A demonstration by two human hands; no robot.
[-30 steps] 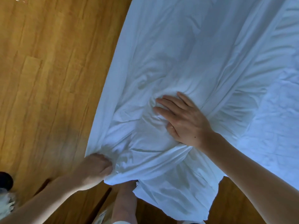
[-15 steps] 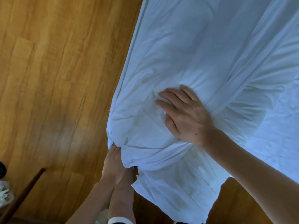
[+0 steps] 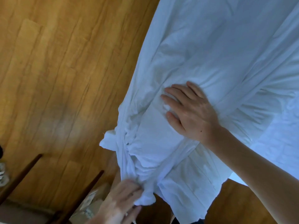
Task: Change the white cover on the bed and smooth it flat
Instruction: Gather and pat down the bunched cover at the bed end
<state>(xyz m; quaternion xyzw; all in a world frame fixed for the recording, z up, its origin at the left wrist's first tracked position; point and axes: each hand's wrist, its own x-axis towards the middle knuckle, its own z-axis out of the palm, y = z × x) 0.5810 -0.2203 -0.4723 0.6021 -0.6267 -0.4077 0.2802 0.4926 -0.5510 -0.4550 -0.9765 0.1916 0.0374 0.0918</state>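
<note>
The white cover (image 3: 218, 50) lies over the bed and fills the right half of the head view, wrinkled toward the near corner. My right hand (image 3: 189, 110) rests flat on the cover near that corner, fingers straight and pointing left. At the bottom, my left hand (image 3: 124, 202) grips a bunched wad of the cover's corner (image 3: 144, 196), and the cloth is drawn into tight gathers above it. The bed beneath is hidden by the fabric.
Wooden plank floor (image 3: 64, 78) covers the left side. Two dark wooden legs or rails (image 3: 24, 173) slant across the lower left, with a cardboard box (image 3: 95, 201) between them. A loose flap of the cover (image 3: 191, 199) hangs over the bed's near end.
My left hand has pulled the cover's left edge in and down, bunching it at the near corner. The right hand stayed pressed flat in place. The view shifted right.
</note>
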